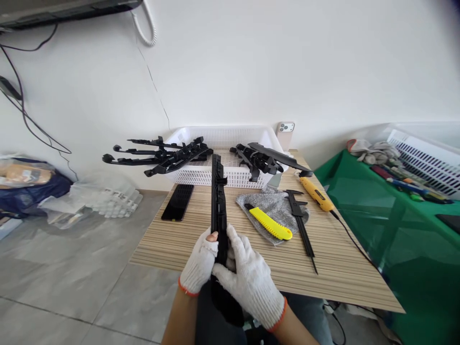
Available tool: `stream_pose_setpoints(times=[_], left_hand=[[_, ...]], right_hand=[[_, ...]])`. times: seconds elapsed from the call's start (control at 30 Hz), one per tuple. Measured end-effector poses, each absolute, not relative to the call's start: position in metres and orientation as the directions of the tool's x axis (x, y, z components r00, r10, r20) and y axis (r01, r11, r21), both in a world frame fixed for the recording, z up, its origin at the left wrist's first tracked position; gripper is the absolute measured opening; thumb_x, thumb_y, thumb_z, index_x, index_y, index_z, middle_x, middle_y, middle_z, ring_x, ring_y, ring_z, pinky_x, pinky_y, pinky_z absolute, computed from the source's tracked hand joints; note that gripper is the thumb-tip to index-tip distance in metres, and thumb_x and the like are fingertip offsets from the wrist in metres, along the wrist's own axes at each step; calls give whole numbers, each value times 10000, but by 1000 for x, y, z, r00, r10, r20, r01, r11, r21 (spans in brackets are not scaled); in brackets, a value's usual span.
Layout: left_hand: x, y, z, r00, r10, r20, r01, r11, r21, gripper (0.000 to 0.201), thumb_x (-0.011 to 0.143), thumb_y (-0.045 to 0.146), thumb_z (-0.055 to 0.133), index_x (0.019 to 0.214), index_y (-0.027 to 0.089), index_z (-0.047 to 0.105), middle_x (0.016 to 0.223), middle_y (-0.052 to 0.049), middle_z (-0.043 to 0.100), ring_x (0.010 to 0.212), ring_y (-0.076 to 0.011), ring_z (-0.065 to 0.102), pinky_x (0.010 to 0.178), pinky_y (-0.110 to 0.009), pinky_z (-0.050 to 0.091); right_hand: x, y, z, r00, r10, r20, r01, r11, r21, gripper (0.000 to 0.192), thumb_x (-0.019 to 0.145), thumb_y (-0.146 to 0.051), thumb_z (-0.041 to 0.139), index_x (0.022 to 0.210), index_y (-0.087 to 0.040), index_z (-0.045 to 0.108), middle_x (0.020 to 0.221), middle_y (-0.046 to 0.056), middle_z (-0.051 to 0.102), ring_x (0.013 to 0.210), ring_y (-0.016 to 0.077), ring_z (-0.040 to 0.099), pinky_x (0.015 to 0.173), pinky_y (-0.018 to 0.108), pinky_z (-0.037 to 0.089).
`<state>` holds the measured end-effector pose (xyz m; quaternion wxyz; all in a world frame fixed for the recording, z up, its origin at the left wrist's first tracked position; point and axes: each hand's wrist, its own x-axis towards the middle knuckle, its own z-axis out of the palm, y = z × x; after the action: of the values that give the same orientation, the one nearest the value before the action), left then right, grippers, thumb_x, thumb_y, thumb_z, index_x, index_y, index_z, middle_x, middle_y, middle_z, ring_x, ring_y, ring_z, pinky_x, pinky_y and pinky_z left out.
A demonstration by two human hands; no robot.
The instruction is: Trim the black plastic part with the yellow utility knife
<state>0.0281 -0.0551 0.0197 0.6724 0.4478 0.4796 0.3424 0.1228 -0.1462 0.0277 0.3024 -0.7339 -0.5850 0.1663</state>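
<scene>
Head view: gloved left hand [199, 263] and right hand [253, 278] both clasp a long black part [218, 206] over the near edge of the table [161, 249], pointing toward a basket [235, 178] holding similar pieces [185, 154].

Most fingers of the left hand [199, 263] are hidden behind the long black part [218, 191], which the right hand [251, 278] partly covers. The top edge crops the black wall box [68, 10], the right edge the far-right basket [427, 158]; lettering on the yellow corded tool [316, 194] is too small to read
</scene>
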Motion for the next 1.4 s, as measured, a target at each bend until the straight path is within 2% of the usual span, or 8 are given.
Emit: stream_pose_setpoints(times=[0.4, 0.67, 0.87, 0.93, 1.0, 1.1, 1.2, 1.4], left_hand=[[27, -61, 28, 318, 876, -363, -15, 387, 922, 487, 633, 610, 733, 840, 171, 686, 771, -76, 748, 918, -300, 715, 875, -394, 558], [27, -63, 40, 339, 872, -353, 57, 356, 933, 503, 721, 685, 673, 775, 188, 622, 730, -42, 688, 755, -222, 648, 721, -319, 519], [25, -63, 38, 262, 964, -53, 469, -79, 880, 602, 920, 696, 319, 514, 252, 329, 475, -1, 424, 496, -160, 412, 513, -306, 301], [20, -61, 43, 326, 945, 31, 560, -220, 799, 567, 973, 592, 287, 566, 238, 461, 529, -15, 507, 552, -182, 489, 568, -309, 346], [13, -58, 50, 351, 935, 53, 579, -261, 772, 465, 996, 517, 331, 798, 229, 638, 686, -19, 640, 674, -197, 593, 665, -305, 419], [3, -50, 61, 353, 925, 138, 522, -317, 792, 300, 985, 434, 462, 1096, 244, 666, 1038, -33, 711, 966, -196, 662, 885, -299, 472], [0, -46, 65, 396, 884, 248, 485, -431, 761, 206, 943, 358, 556, 1022, 244, 708, 1203, -44, 663, 1126, -193, 633, 982, -290, 471], [10, -44, 62, 440, 861, 256, 510, -474, 718, 156, 896, 319, 619, 977, 248, 732, 1261, -55, 625, 1167, -216, 626, 969, -330, 507]], right_hand=[[124, -147, 25, 266, 958, 103, 734, -132, -666, 789, 795, -355, 663, 1517, -210, 382, 1151, 114, 644, 882, 272, 700, 721, 393, 569], [125, -148, 24, 290, 952, 97, 709, -146, -690, 786, 779, -370, 655, 1506, -224, 395, 1168, 108, 663, 896, 275, 704, 701, 383, 561], [130, -139, 40, 344, 925, -158, 596, -346, -725, 628, 833, -377, 597, 1442, -276, 481, 1139, 82, 714, 1002, 310, 697, 769, 382, 510], [131, -135, 47, 353, 900, -258, 547, -422, -723, 513, 855, -382, 578, 1361, -310, 544, 1068, 50, 733, 994, 307, 697, 763, 366, 481], [133, -133, 52, 363, 878, -312, 511, -468, -721, 432, 865, -376, 573, 1291, -304, 578, 1017, 39, 738, 989, 299, 691, 762, 351, 453], [133, -132, 57, 372, 866, -335, 496, -490, -717, 316, 869, -368, 570, 1169, -279, 611, 973, 34, 732, 975, 285, 680, 742, 324, 416], [133, -132, 58, 375, 861, -343, 505, -500, -704, 233, 869, -377, 567, 1069, -270, 620, 949, 20, 723, 922, 268, 676, 703, 303, 378], [132, -133, 57, 372, 878, -301, 531, -467, -707, 241, 872, -353, 569, 1083, -254, 629, 911, 24, 720, 863, 237, 668, 651, 272, 326]])
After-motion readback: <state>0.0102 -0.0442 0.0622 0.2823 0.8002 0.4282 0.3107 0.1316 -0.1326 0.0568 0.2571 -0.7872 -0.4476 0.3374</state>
